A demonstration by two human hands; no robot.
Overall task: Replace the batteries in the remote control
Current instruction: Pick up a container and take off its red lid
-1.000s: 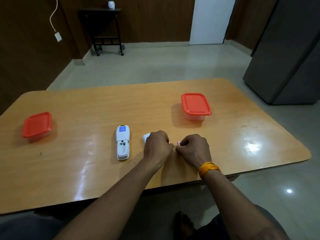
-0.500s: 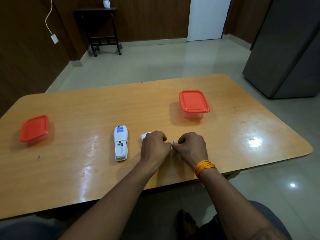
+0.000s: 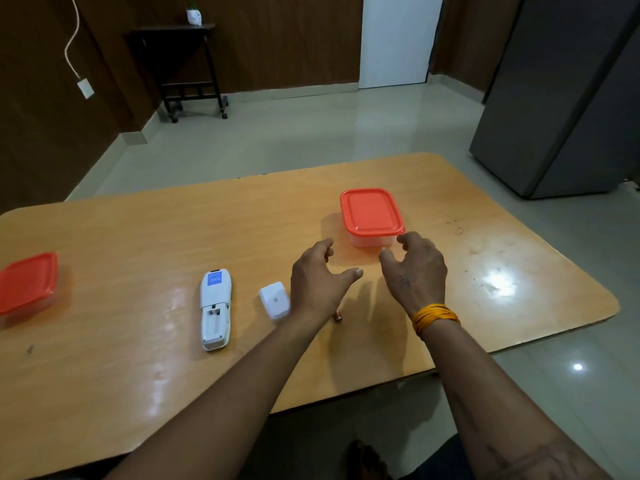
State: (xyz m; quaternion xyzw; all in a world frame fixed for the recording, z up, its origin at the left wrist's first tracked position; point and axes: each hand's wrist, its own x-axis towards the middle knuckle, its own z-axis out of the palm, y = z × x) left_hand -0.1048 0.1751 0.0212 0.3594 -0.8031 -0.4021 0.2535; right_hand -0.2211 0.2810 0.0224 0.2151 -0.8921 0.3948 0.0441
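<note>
The white remote [image 3: 215, 308] lies face down on the wooden table [image 3: 138, 237] with its battery bay uncovered and empty. Its white battery cover [image 3: 275, 300] lies just to the right. A small battery end [image 3: 338, 317] peeks out on the table beside my left wrist; the rest is hidden. My left hand [image 3: 317, 278] and my right hand [image 3: 414, 268] hover with fingers spread, holding nothing, just in front of a clear box with a red lid [image 3: 371, 215].
A second red-lidded box [image 3: 27, 282] sits at the table's left edge. A grey cabinet [image 3: 568, 98] stands on the floor at right, a dark side table [image 3: 183, 64] by the back wall.
Both hands were closed together near the table's front edge. They have since let go, spread their fingers and moved forward toward the red-lidded box. A battery now lies on the table.
</note>
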